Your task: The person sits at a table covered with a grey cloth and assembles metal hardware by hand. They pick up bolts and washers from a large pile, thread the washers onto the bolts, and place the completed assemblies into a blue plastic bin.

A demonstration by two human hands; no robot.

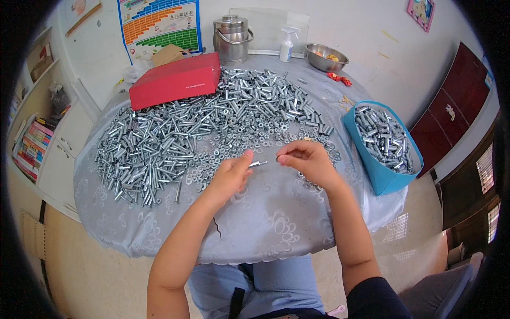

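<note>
- My left hand [229, 175] pinches a small silver bolt [258, 164] between thumb and forefinger, fingers closed on its near end, over the front part of the tabletop [265, 223].
- The bolt's long axis runs nearly level, left to right, and its free tip points at my right hand [308, 162].
- My right hand sits just beside that tip, a small gap apart, fingertips [281, 158] drawn together in a pinch; whatever they grip is too small to make out, maybe a washer or nut, I cannot tell.
- So the bolt lies directly to the left of my right hand, at the same height, tip towards it; the right hand is the nearer one to the free end.
- Loose washers [234, 143] lie scattered just beyond both hands, and a broad heap of bolts and sleeves [159, 143] spreads further back and to my left.
- A blue bin [385, 181] with finished metal parts stands at my right, near the tabletop edge.
- A red box [175, 80] rests at the far left of the heap.
</note>
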